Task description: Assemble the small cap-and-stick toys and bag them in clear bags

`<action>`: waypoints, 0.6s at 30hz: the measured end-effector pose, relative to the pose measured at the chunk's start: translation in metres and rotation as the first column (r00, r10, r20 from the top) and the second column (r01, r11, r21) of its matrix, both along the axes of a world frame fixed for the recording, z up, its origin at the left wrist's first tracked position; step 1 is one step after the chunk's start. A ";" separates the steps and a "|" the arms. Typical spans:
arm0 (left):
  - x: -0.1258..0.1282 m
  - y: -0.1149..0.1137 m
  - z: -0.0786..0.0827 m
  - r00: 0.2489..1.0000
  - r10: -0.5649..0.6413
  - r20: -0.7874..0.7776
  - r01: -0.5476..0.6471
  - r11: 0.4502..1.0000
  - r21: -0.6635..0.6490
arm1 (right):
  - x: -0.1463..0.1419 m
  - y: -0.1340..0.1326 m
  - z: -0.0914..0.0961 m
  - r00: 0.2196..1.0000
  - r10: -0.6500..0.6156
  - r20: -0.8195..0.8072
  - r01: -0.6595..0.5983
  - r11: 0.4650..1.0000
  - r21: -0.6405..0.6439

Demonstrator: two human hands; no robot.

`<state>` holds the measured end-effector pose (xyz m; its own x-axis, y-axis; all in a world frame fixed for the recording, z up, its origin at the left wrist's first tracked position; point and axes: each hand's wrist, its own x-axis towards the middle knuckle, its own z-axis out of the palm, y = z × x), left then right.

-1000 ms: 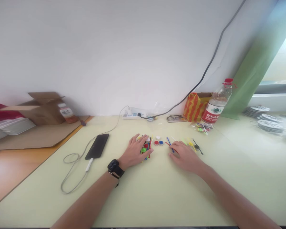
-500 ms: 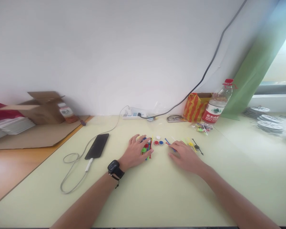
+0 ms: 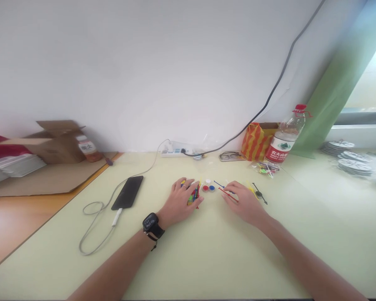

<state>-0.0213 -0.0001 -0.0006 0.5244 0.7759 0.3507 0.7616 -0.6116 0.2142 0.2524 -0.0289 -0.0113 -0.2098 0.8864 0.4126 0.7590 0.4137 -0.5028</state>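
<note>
Red stick [image 3: 228, 195] pinched in right hand [image 3: 246, 203], one end jutting leftward, left hand [image 3: 178, 203] spread over coloured pieces [image 3: 193, 195]

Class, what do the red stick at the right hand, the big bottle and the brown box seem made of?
Red stick: probably plastic, from its bright, even colour; finish unclear. Big bottle: likely glossy plastic, given its clear, shiny shoulder. Brown box: matte cardboard, judging by its folded flaps.

Hazy daylight from right-side window [image 3: 372, 85]
</note>
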 end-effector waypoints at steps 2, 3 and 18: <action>0.004 -0.005 0.002 0.999 -0.028 0.025 0.028 1.000 0.012 | -0.001 0.000 0.001 0.997 0.011 -0.079 -0.009 1.000 0.030; 0.006 -0.007 0.002 0.998 -0.044 0.038 0.043 0.999 0.018 | -0.002 0.000 0.002 0.995 0.020 -0.100 -0.017 0.999 0.033; 0.012 -0.015 -0.001 0.979 -0.142 0.149 0.144 0.990 -0.002 | -0.005 -0.004 0.006 0.992 0.038 -0.120 -0.045 0.997 -0.060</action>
<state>-0.0088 -0.0155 -0.0014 0.5729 0.7016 0.4238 0.6257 -0.7083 0.3267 0.2474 -0.0328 -0.0050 -0.1998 0.9028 0.3808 0.6754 0.4085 -0.6139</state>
